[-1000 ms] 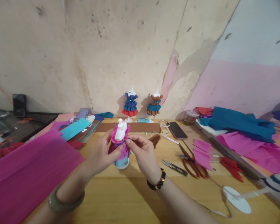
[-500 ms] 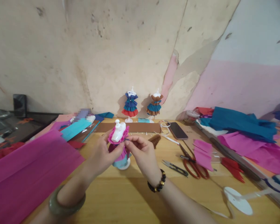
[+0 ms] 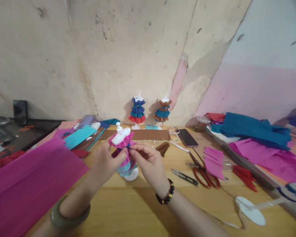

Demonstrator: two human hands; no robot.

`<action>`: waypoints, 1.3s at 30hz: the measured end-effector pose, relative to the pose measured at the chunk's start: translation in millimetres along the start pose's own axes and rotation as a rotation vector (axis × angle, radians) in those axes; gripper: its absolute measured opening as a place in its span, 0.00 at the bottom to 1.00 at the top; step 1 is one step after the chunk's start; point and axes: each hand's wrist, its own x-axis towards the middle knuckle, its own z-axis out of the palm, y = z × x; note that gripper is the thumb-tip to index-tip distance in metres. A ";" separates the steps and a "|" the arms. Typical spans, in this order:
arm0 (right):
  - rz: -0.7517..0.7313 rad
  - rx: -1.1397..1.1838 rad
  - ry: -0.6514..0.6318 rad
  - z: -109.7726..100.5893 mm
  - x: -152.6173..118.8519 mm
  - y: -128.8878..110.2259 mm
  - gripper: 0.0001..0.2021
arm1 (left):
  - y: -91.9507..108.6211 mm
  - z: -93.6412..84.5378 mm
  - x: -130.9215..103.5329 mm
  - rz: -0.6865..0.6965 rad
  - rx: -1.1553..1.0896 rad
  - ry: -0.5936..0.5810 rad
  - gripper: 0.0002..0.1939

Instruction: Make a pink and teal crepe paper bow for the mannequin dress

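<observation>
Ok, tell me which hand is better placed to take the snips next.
Probably the right hand: it is nearer the snips, while the left hand grips the small mannequin.

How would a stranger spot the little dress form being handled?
Above the wooden table, look between the left hand and right hand. The white dress form there has a pink ruffled top, unlike the blue-topped one and brown-topped one behind.

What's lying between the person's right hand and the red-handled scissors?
In the head view, dark snips lie on the wooden table between the right hand and the red-handled scissors.
</observation>
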 end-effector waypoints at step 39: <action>0.130 0.100 -0.006 -5.3 0.1 -7.7 0.10 | -3.4 13.3 -3.8 -0.105 -0.494 -0.005 0.28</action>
